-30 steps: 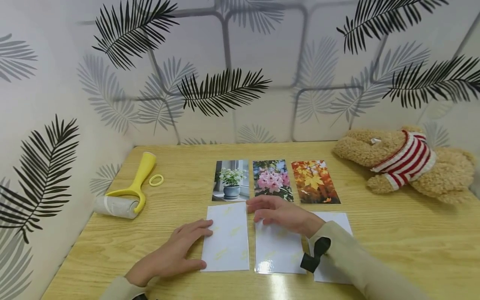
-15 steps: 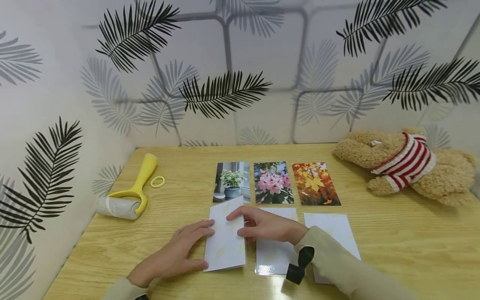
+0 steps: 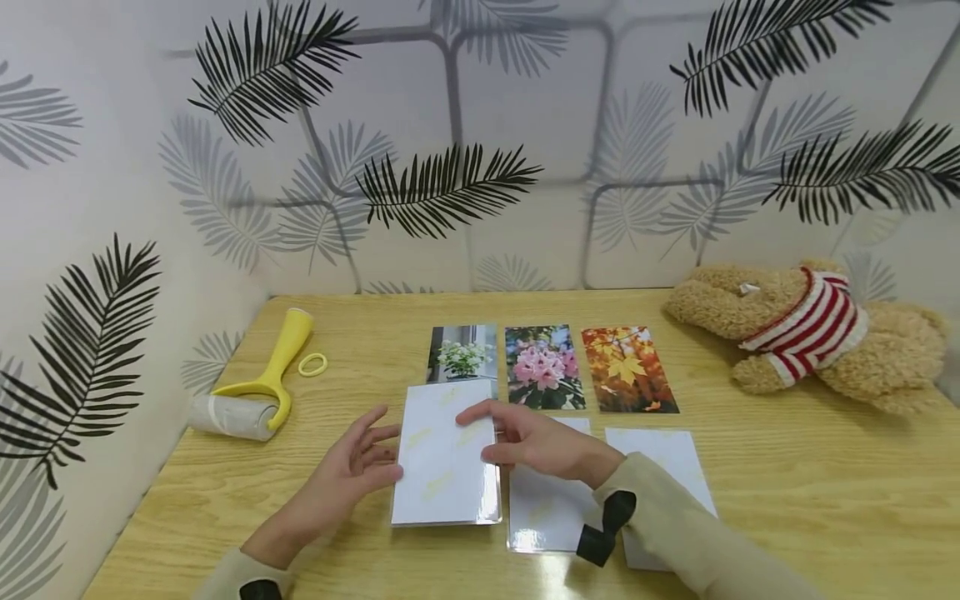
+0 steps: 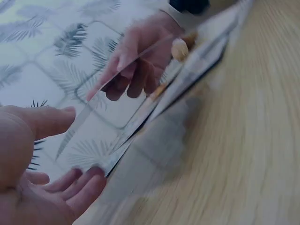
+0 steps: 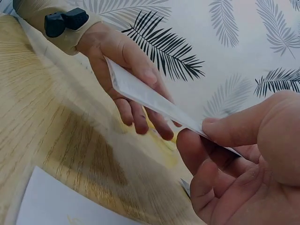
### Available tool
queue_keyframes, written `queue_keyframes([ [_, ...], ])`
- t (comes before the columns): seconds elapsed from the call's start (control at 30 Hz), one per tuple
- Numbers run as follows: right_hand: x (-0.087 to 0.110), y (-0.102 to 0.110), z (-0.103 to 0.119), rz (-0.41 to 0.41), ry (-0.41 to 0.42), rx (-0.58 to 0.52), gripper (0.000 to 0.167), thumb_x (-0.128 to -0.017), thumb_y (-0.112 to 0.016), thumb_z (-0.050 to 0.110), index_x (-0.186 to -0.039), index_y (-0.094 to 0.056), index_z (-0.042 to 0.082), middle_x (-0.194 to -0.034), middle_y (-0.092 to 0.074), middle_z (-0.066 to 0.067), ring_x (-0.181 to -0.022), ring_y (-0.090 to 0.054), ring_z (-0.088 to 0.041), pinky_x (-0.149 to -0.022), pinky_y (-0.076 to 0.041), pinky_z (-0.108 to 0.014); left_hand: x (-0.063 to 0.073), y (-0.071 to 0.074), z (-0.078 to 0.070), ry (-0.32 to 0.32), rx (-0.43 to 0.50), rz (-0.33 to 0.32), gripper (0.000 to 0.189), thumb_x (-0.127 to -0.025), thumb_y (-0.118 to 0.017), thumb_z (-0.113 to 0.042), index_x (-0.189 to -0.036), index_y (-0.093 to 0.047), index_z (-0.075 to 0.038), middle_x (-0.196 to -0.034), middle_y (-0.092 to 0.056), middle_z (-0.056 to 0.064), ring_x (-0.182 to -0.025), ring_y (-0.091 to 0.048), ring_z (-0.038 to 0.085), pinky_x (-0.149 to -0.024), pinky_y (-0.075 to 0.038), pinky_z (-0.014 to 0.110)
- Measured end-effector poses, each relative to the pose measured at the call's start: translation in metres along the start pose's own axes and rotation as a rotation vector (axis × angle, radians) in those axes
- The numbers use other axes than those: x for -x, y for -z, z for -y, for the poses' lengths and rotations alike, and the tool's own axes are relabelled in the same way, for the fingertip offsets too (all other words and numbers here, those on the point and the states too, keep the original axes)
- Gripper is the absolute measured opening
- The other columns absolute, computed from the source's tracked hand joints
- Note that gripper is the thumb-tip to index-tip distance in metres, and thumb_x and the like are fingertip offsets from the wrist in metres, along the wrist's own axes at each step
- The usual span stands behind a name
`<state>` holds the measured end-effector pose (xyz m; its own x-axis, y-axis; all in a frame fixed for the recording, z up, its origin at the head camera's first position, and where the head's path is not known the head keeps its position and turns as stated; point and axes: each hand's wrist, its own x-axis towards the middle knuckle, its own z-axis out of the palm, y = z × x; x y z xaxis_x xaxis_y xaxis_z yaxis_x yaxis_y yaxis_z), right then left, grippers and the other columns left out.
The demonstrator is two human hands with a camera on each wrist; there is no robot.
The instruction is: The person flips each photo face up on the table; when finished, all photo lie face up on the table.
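My right hand [image 3: 543,446] pinches the right edge of a white card [image 3: 442,475] marked in faint yellow, thumb on top and fingers beneath. The card is raised off the table, as the right wrist view shows, and covers the lower part of the white-flower photo [image 3: 462,354]. My left hand [image 3: 333,483] is spread at the card's left edge, thumb near the upper face and fingers lower, without gripping it. Beneath and beside my right forearm lie two more white cards, the middle card [image 3: 551,517] and the right card [image 3: 667,467].
A pink-flower photo [image 3: 546,367] and a maple-leaf photo [image 3: 628,367] lie in the back row. At left are a yellow-handled lint roller [image 3: 277,358] and a yellow ring [image 3: 312,362]. A teddy bear [image 3: 810,325] lies at right on the wooden table [image 3: 825,500].
My right hand has taken the left white card by its right edge and lifted it. My left hand has come off its pressing position and turned beside the card's left edge.
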<state>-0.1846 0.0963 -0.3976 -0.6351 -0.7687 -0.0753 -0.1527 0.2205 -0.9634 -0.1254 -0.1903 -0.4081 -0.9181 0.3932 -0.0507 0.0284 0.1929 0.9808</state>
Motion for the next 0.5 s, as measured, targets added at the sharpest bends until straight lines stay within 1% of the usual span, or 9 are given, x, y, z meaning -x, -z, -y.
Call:
queue_keyframes([
  [0.03,0.0000,0.0001,-0.0001,0.000,0.003,-0.007,0.043,-0.096,-0.058,0.010,-0.138,-0.048,0.014,-0.078,-0.040,-0.003,-0.068,-0.039,-0.017,-0.063,-0.039,-0.025,-0.0005,0.0006,-0.0002,0.032,0.083,0.016,0.081,-0.095,-0.060,-0.011,-0.153,-0.005,-0.002,-0.148,-0.031,0.029,-0.122,-0.052,0.020,-0.094,-0.048,0.024],
  [0.1,-0.0004,-0.0003,-0.0005,-0.001,0.008,-0.015,0.044,-0.096,-0.058,0.010,-0.138,-0.048,0.013,-0.078,-0.040,-0.003,-0.068,-0.039,-0.017,-0.063,-0.039,-0.025,-0.0012,0.0009,-0.0003,0.070,0.198,0.048,0.078,-0.097,-0.055,-0.009,-0.153,-0.002,-0.001,-0.146,-0.035,0.030,-0.117,-0.056,0.011,-0.093,-0.049,0.023],
  [0.13,-0.0006,-0.0006,-0.0006,-0.003,0.007,-0.018,0.043,-0.095,-0.059,0.010,-0.138,-0.048,0.013,-0.078,-0.040,-0.002,-0.069,-0.039,-0.017,-0.063,-0.038,-0.025,-0.0014,0.0007,0.0000,0.073,0.233,0.060,0.076,-0.098,-0.054,-0.009,-0.153,-0.003,0.000,-0.145,-0.039,0.028,-0.114,-0.058,0.009,-0.092,-0.049,0.023],
  [0.2,-0.0008,-0.0013,-0.0009,-0.006,0.004,-0.020,0.044,-0.095,-0.059,0.010,-0.137,-0.049,0.013,-0.078,-0.040,-0.002,-0.069,-0.038,-0.017,-0.063,-0.037,-0.024,-0.0023,-0.0001,0.0010,0.075,0.289,0.075,0.073,-0.098,-0.054,-0.008,-0.153,-0.005,0.001,-0.139,-0.049,0.021,-0.111,-0.060,0.007,-0.091,-0.050,0.023],
  [0.27,-0.0010,-0.0023,-0.0012,-0.004,0.002,-0.020,0.043,-0.095,-0.059,0.010,-0.137,-0.049,0.013,-0.079,-0.043,-0.003,-0.070,-0.041,-0.017,-0.064,-0.040,-0.025,-0.0023,-0.0009,0.0014,0.069,0.313,0.079,0.071,-0.097,-0.054,-0.007,-0.152,-0.009,0.002,-0.131,-0.057,0.012,-0.109,-0.061,0.008,-0.089,-0.051,0.023],
  [0.33,-0.0013,-0.0027,-0.0006,-0.003,0.004,0.007,0.043,-0.095,-0.059,0.009,-0.137,-0.049,0.013,-0.083,-0.046,-0.003,-0.072,-0.043,-0.016,-0.066,-0.041,-0.025,-0.0020,-0.0011,0.0015,0.066,0.319,0.075,0.070,-0.097,-0.055,-0.006,-0.151,-0.011,0.002,-0.126,-0.061,0.007,-0.107,-0.062,0.008,-0.089,-0.051,0.023],
  [0.4,-0.0016,-0.0028,0.0014,-0.006,0.015,0.081,0.043,-0.095,-0.058,0.010,-0.137,-0.048,0.015,-0.088,-0.050,-0.004,-0.075,-0.047,-0.015,-0.068,-0.043,-0.025,-0.0016,-0.0005,0.0004,0.060,0.319,0.075,0.070,-0.097,-0.055,-0.005,-0.151,-0.011,0.001,-0.127,-0.060,0.006,-0.107,-0.062,0.009,-0.089,-0.051,0.024],
  [0.43,-0.0019,-0.0030,0.0026,-0.010,0.030,0.130,0.042,-0.096,-0.058,0.010,-0.136,-0.048,0.014,-0.093,-0.052,-0.005,-0.078,-0.050,-0.015,-0.071,-0.045,-0.025,-0.0015,0.0000,-0.0003,0.055,0.319,0.074,0.070,-0.096,-0.055,-0.004,-0.151,-0.011,0.000,-0.127,-0.059,0.007,-0.108,-0.062,0.009,-0.089,-0.052,0.025],
  [0.5,-0.0020,-0.0036,0.0062,-0.030,0.047,0.241,0.039,-0.095,-0.058,0.010,-0.133,-0.051,0.015,-0.100,-0.049,-0.008,-0.085,-0.053,-0.015,-0.075,-0.046,-0.025,-0.0009,0.0013,-0.0026,0.045,0.317,0.072,0.070,-0.096,-0.054,-0.004,-0.151,-0.012,-0.001,-0.127,-0.058,0.007,-0.108,-0.062,0.010,-0.088,-0.052,0.026],
])
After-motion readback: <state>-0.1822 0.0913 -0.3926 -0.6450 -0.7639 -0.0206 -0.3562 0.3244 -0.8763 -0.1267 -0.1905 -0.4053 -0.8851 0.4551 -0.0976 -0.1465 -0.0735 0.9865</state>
